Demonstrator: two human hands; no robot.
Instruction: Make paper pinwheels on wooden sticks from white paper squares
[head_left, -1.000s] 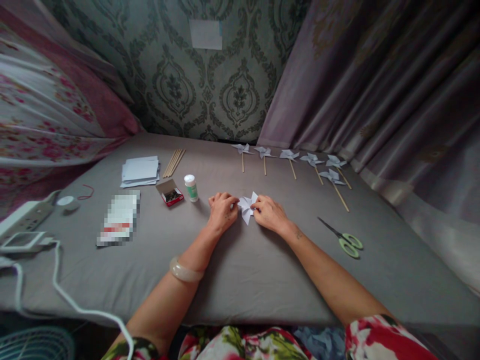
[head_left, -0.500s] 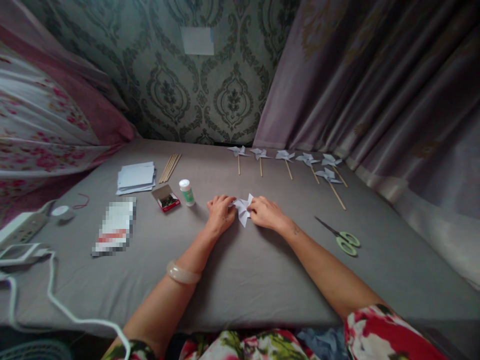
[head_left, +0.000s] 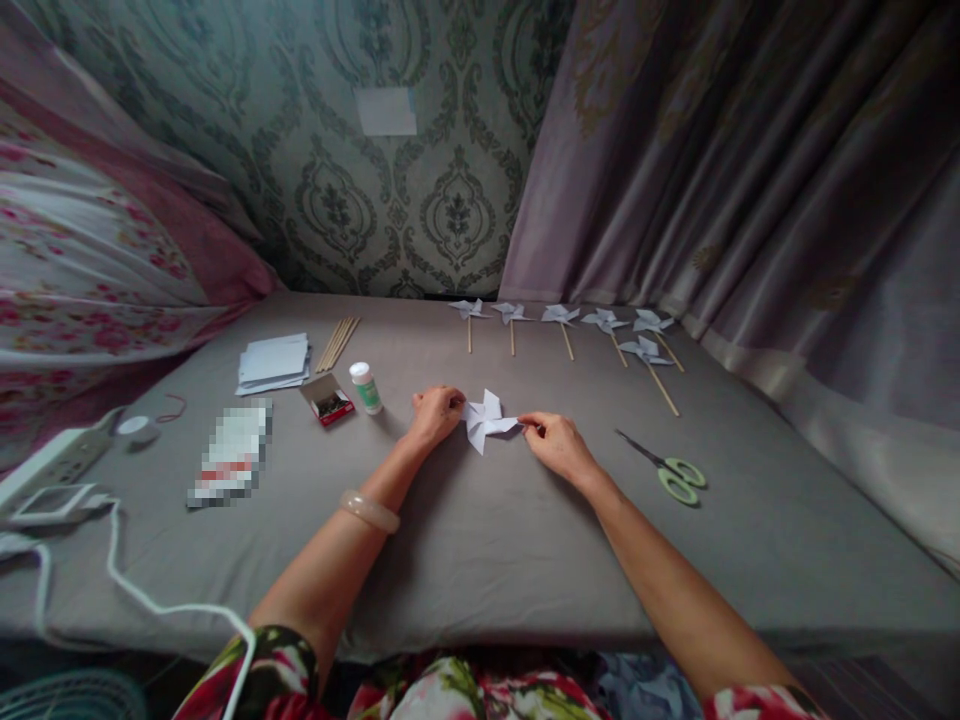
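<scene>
A white folded paper pinwheel [head_left: 486, 420] lies on the grey cloth [head_left: 480, 540] between my hands. My left hand [head_left: 435, 412] rests with curled fingers on its left edge, a pale bangle on that wrist. At the pinwheel's right, my right hand [head_left: 556, 443] pinches the tip of the right-hand flap between thumb and fingers.
Several finished pinwheels on sticks [head_left: 570, 330] lie in a row at the back. Green-handled scissors [head_left: 667, 470] are to the right. A small white bottle [head_left: 365, 387], an open red box [head_left: 327, 399], wooden sticks [head_left: 337, 343] and a paper stack [head_left: 274, 362] lie to the left, with a white cable [head_left: 112, 580] beyond.
My right hand has drawn back to the right and now pinches only the tip of the pinwheel's right flap. The pinwheel shows more fully. The camera tilted slightly.
</scene>
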